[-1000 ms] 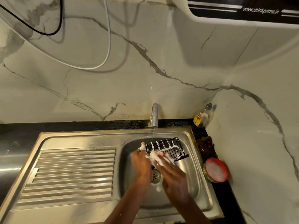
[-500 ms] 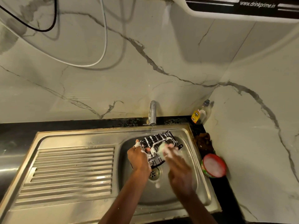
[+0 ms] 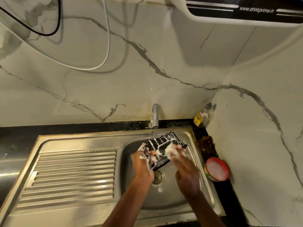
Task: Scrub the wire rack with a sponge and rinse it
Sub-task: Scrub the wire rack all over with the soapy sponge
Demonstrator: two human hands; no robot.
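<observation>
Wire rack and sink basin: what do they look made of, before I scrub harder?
The wire rack, held over the basin by the left hand, looks like thin metal wire with a black coating: dark, even rods under white suds. The sink basin looks like stainless steel with a brushed finish: silvery, soft streaky reflections. The right hand presses a foamy sponge, seemingly soft foam.

Warm, dim light glares off the steel drainboard; wide-angle edges bend, and the hands blur slightly.

The wall appliance reads "www.drinkprime.in".
</observation>
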